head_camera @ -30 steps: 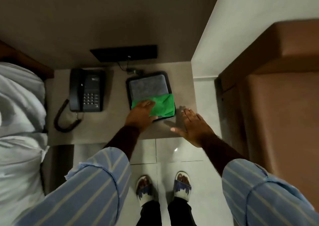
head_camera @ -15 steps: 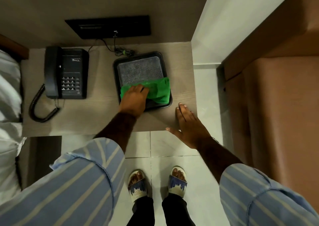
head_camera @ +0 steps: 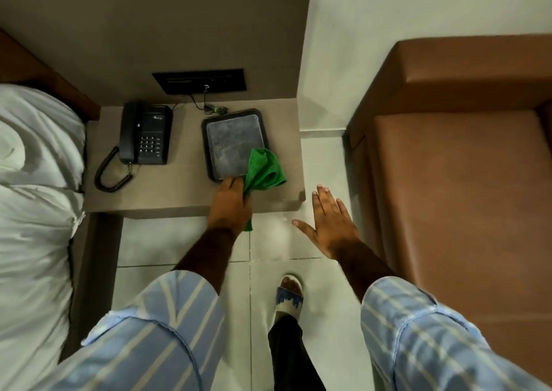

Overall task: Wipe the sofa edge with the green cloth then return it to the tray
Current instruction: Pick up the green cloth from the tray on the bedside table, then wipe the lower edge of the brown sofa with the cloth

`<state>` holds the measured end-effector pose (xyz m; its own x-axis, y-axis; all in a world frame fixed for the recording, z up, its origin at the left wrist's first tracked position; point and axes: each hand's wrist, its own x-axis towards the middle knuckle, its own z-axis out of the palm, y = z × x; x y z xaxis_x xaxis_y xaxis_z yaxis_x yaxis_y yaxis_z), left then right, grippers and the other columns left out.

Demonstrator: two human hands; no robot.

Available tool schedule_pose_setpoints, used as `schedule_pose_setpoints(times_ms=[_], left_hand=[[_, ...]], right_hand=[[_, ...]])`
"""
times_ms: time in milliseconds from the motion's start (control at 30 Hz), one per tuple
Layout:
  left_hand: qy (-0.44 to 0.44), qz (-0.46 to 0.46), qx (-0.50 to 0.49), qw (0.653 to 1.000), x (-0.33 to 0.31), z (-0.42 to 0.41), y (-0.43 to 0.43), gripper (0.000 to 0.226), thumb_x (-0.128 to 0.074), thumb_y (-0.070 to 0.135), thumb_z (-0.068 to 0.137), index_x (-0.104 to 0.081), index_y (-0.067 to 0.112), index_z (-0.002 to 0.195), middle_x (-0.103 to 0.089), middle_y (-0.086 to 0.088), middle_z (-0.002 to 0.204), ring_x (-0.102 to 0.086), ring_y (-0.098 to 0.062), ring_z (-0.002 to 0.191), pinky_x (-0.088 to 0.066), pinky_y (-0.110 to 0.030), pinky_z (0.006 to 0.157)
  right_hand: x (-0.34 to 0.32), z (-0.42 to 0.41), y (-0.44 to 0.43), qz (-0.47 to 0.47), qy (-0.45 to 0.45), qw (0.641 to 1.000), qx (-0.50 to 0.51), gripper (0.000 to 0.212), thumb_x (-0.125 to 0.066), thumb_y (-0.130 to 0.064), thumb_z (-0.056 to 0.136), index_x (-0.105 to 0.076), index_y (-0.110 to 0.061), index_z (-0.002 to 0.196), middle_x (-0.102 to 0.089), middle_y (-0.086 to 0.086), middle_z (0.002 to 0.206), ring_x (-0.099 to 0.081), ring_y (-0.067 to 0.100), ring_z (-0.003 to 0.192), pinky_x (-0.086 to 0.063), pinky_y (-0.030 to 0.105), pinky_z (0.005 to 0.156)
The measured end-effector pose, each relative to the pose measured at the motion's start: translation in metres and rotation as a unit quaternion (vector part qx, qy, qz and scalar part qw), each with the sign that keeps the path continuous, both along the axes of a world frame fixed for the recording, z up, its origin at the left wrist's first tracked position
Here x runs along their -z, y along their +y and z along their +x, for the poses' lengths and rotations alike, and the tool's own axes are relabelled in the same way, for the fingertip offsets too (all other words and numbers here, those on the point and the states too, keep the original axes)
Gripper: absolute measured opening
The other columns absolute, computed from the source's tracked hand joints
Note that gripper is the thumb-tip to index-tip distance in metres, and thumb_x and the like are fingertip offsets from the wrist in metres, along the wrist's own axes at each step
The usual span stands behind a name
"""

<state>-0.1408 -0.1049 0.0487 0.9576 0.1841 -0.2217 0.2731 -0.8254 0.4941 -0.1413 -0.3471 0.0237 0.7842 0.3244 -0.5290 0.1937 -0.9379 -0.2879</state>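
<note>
My left hand [head_camera: 231, 204] grips the green cloth [head_camera: 264, 169], which hangs bunched over the front right corner of the black tray [head_camera: 206, 148] and the bedside table. The tray has a grey mat inside and sits on the table's right half. My right hand [head_camera: 328, 220] is open with fingers spread, hovering over the floor just right of the table's front corner. The brown sofa [head_camera: 460, 163] stands to the right, its near edge about a hand's width from my right hand.
A black telephone [head_camera: 145, 135] with a coiled cord sits on the beige bedside table [head_camera: 179, 193]. A bed with white bedding [head_camera: 33, 187] lies to the left. A black wall panel [head_camera: 200, 80] with a cable is behind. Tiled floor lies below.
My left hand has closed on the cloth and pulled it off the tray toward the front right. My right hand has lifted off the table and moved right.
</note>
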Motion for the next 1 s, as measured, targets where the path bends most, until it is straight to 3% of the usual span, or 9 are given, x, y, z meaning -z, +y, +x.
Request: schedule_pose_setpoints(times_ms=[167, 300, 433, 600, 700, 767, 1000], left_hand=[[0.020, -0.047, -0.006, 0.999, -0.016, -0.067, -0.042, 0.031, -0.058, 0.013, 0.097, -0.060, -0.003, 0.123, -0.060, -0.025, 0.123, -0.060, -0.041, 0.108, -0.049, -0.047, 0.096], [0.027, -0.079, -0.018, 0.996, 0.001, -0.127, -0.083, 0.032, -0.059, 0.020, 0.097, -0.061, 0.001, 0.122, -0.064, -0.023, 0.118, -0.063, -0.039, 0.105, -0.054, -0.049, 0.094], [0.056, -0.139, -0.054, 0.987, 0.033, -0.186, -0.126, 0.027, -0.060, 0.026, 0.099, -0.063, 0.004, 0.113, -0.066, -0.018, 0.110, -0.065, -0.033, 0.100, -0.054, -0.041, 0.088], [0.121, -0.235, -0.109, 0.958, 0.111, -0.261, -0.194, 0.026, -0.064, 0.027, 0.098, -0.064, 0.005, 0.111, -0.067, -0.013, 0.105, -0.066, -0.028, 0.097, -0.056, -0.039, 0.087], [0.151, -0.280, -0.143, 0.937, 0.174, -0.294, -0.237, 0.025, -0.065, 0.024, 0.098, -0.065, 0.005, 0.113, -0.070, -0.014, 0.108, -0.067, -0.028, 0.100, -0.057, -0.039, 0.091], [0.171, -0.300, -0.165, 0.924, 0.214, -0.307, -0.262, 0.024, -0.065, 0.021, 0.097, -0.066, 0.004, 0.114, -0.071, -0.014, 0.109, -0.068, -0.029, 0.102, -0.058, -0.043, 0.095], [0.206, -0.328, -0.225, 0.894, 0.325, -0.306, -0.337, 0.028, -0.063, 0.014, 0.096, -0.063, 0.009, 0.123, -0.070, -0.009, 0.116, -0.066, -0.026, 0.107, -0.056, -0.043, 0.101]], right_hand=[[-0.008, -0.081, -0.030, -0.008, -0.026, 1.000, 0.013, 0.102, -0.016, -0.080, 0.097, 0.002, -0.010, 0.170, 0.012, 0.009, 0.179, 0.011, 0.022, 0.166, 0.003, 0.045, 0.136], [0.005, -0.146, -0.065, -0.014, -0.037, 0.999, 0.021, 0.102, -0.014, -0.078, 0.096, -0.002, -0.009, 0.169, 0.008, 0.009, 0.179, 0.008, 0.021, 0.167, 0.000, 0.045, 0.136], [0.023, -0.208, -0.121, -0.026, -0.032, 0.997, 0.066, 0.093, -0.030, -0.070, 0.106, -0.006, -0.007, 0.169, 0.003, 0.010, 0.180, 0.005, 0.022, 0.167, -0.002, 0.046, 0.136], [0.086, -0.274, -0.220, -0.070, -0.098, 0.978, 0.172, 0.113, -0.004, -0.082, 0.097, -0.033, 0.008, 0.160, -0.029, 0.030, 0.170, -0.028, 0.047, 0.159, -0.029, 0.064, 0.128], [0.130, -0.288, -0.274, -0.113, -0.120, 0.968, 0.190, 0.102, -0.015, -0.074, 0.097, -0.021, -0.001, 0.166, -0.016, 0.021, 0.176, -0.016, 0.040, 0.164, -0.023, 0.063, 0.131], [0.154, -0.292, -0.292, -0.140, -0.186, 0.960, 0.154, 0.091, -0.024, -0.066, 0.103, -0.013, -0.005, 0.168, -0.009, 0.017, 0.178, -0.011, 0.035, 0.165, -0.018, 0.061, 0.132], [0.207, -0.303, -0.310, -0.136, -0.315, 0.929, 0.138, 0.080, -0.032, -0.057, 0.110, -0.009, -0.008, 0.169, -0.008, 0.014, 0.179, -0.006, 0.030, 0.167, -0.009, 0.057, 0.135]])
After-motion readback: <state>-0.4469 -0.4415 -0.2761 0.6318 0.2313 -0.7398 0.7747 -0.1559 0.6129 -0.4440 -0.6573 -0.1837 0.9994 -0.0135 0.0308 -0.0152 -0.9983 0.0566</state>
